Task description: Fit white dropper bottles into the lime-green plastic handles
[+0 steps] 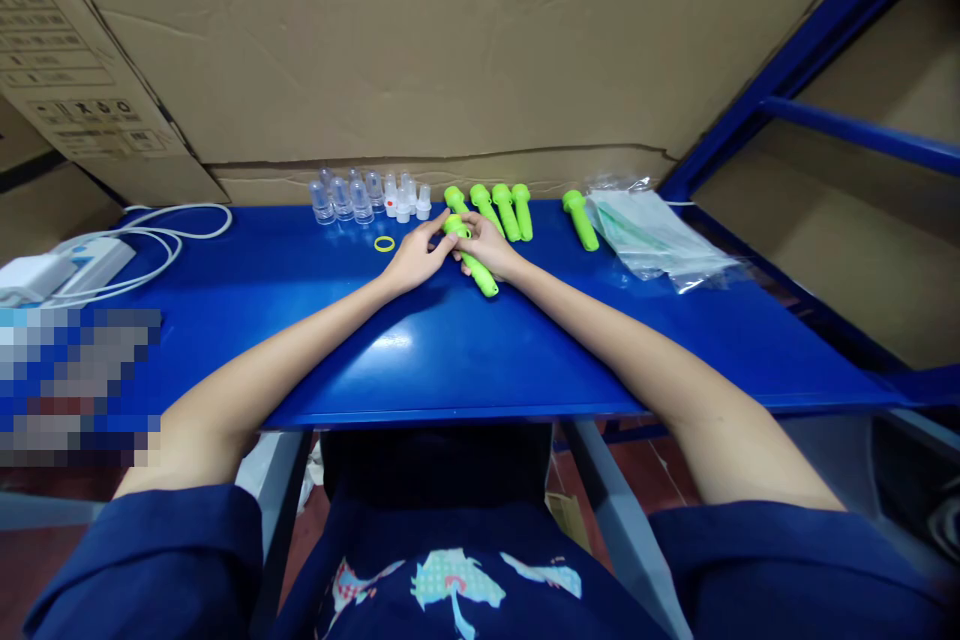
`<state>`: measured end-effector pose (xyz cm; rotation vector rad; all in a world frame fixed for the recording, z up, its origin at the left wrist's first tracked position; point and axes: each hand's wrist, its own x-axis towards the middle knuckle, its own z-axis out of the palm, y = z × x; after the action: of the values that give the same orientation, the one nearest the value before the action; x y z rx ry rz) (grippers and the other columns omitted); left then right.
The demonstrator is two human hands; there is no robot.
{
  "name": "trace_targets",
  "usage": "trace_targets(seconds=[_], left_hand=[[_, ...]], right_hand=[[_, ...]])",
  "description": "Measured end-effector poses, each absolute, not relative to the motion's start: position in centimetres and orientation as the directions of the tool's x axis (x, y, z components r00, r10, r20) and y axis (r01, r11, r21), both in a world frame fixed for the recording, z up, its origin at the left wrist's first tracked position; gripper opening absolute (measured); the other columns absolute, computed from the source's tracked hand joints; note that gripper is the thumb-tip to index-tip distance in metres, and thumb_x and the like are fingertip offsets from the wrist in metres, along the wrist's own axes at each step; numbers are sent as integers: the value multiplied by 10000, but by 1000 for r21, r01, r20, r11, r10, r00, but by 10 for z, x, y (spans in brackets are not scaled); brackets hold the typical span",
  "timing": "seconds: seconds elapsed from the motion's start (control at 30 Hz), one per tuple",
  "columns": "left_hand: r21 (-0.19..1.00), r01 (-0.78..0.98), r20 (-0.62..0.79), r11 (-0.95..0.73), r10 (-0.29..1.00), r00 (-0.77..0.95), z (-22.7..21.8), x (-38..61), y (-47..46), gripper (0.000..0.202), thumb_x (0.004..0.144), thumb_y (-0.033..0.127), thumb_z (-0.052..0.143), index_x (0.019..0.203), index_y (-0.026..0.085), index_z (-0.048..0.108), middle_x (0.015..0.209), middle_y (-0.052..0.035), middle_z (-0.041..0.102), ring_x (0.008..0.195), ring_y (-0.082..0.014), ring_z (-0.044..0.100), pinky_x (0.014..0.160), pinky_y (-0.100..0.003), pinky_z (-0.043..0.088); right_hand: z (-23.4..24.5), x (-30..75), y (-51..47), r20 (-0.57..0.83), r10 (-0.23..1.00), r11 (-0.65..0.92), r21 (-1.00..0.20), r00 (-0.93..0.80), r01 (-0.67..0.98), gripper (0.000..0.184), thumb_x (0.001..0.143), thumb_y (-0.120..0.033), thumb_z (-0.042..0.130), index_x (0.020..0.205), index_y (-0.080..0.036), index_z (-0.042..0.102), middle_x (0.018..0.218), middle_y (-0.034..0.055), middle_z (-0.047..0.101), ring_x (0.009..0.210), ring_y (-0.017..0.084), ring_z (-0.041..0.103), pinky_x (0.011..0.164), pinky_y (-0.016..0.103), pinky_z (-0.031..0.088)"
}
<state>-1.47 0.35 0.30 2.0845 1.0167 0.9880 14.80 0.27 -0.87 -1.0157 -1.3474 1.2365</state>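
A lime-green plastic flashlight (480, 275) is held slantwise over the middle of the blue table, its wide head away from me and its narrow end towards me. My left hand (417, 257) pinches the head with thumb and fingers from the left. From the right, my right hand (489, 246) is closed around the body just below the head, some fingers hidden beneath. Something yellowish shows at the head's top. Left of my hands lies a yellow ring (385, 244) on the table. Several more green flashlights (505, 212) lie behind my right hand.
Several clear plastic domes (342, 199) and small white-based clear pieces (403, 205) stand at the back. Another green flashlight (581, 220) lies beside plastic bags (660, 235) at right. A white power strip (90, 270) with cables sits left. Cardboard (450, 50) walls the back; a blue frame (795, 50) rises right.
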Motion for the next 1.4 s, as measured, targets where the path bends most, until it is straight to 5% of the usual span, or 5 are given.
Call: trace_targets(seconds=[0.17,0.33,0.93,1.23,1.4], left_hand=[[837,358,245,-414,868,432,7,-9,-9,590,1021,263,549,1565,67,435,984,-103,806,846,-219,764,928,-364,594],[811,355,319,-464,861,396,15,-6,-19,522,988,153,559,1489,15,523,778,-45,793,909,-223,786,1008,-335,570],[756,466,325,-460,881,344,13,-1,-26,487,1001,188,536,1466,45,568,883,-81,818,886,-246,796,869,-312,599],[743,466,327,-481,867,375,13,-2,-28,449,1007,165,503,1434,64,596,843,-74,812,835,-233,793,859,-311,597],[726,468,350,-504,857,380,11,-2,-26,457,1001,167,503,1440,75,591,842,-69,809,846,-226,789,853,-302,596]], right_hand=[[-8,147,1,85,985,92,-995,-152,44,376,822,-314,807,997,-192,498,586,-56,615,365,101,529,311,210,454],[-8,148,0,115,969,124,-992,-221,30,405,825,-371,807,976,-213,466,493,-64,606,333,113,522,309,199,431],[-8,149,-2,100,972,114,-992,-214,58,379,813,-366,786,891,-234,440,450,-52,588,317,123,501,292,216,376],[-8,147,-4,151,970,163,-985,-190,53,447,791,-325,757,1073,-261,417,461,-119,555,337,163,532,305,248,409],[-5,148,-6,156,957,182,-979,-244,89,288,802,-338,713,901,-245,459,466,-53,597,344,148,529,310,242,409]])
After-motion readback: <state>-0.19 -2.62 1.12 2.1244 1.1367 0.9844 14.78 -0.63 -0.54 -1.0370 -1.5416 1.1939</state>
